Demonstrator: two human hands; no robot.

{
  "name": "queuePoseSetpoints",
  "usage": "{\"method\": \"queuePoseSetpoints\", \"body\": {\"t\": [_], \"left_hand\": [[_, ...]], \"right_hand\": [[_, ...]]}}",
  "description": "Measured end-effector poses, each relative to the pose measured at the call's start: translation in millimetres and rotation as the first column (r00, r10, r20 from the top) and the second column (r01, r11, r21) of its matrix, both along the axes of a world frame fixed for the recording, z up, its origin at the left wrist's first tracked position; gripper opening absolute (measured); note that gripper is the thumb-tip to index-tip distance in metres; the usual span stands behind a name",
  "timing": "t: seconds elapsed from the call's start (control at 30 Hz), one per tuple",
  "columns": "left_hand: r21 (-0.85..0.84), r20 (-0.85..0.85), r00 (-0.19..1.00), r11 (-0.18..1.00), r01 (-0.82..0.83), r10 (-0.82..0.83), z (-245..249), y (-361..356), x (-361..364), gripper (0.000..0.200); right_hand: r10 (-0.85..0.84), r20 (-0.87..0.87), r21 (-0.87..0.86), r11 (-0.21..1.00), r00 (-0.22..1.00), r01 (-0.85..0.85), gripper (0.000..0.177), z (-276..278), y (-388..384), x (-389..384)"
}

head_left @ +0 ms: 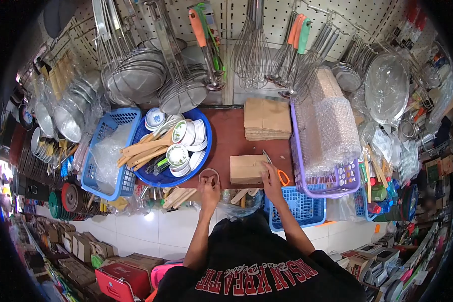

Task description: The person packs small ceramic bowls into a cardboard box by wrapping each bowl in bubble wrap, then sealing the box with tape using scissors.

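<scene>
My left hand (pixel 209 187) is closed on a roll of tape (pixel 209 174) at the front edge of the reddish-brown table (pixel 226 126). To its right, my right hand (pixel 272 180) rests at the right end of a small brown cardboard box (pixel 247 169), its fingers partly extended. Beside those fingers lie scissors with orange handles (pixel 284 177); the blades point up and left, and whether the hand touches them is unclear. Behind the box sits a stack of flat brown cardboard pieces (pixel 268 119).
A blue basin (pixel 206 151) of small dishes and wooden utensils stands left, beside a light-blue basket (pixel 88 168). At right are a purple basket (pixel 301 171) with bubble-wrapped items and a lower blue basket (pixel 298 207). Whisks (pixel 251 55) and strainers (pixel 141 75) hang behind.
</scene>
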State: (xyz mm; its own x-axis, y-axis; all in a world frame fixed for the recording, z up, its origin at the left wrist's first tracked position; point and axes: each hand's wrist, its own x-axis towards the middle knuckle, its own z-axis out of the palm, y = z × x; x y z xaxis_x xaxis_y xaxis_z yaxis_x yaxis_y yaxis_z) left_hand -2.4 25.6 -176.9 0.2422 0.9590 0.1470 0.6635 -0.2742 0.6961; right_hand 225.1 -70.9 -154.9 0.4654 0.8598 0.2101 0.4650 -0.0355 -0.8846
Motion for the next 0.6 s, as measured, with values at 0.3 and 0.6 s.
{"method": "queuePoseSetpoints", "body": {"t": [0.3,0.6], "left_hand": [[0.068,-0.2,0.979,0.997,0.035,-0.021,-27.2,-8.4,-13.6,0.022],[0.038,0.092,0.996,0.999,0.004,-0.007,-6.4,-7.4,-11.7,0.017]], "right_hand": [[0.012,-0.094,-0.016,1.0,0.995,-0.014,0.037,16.3,7.5,-1.8],[0.015,0.081,0.004,1.0,0.997,-0.015,0.039,2.0,11.2,8.9]]}}
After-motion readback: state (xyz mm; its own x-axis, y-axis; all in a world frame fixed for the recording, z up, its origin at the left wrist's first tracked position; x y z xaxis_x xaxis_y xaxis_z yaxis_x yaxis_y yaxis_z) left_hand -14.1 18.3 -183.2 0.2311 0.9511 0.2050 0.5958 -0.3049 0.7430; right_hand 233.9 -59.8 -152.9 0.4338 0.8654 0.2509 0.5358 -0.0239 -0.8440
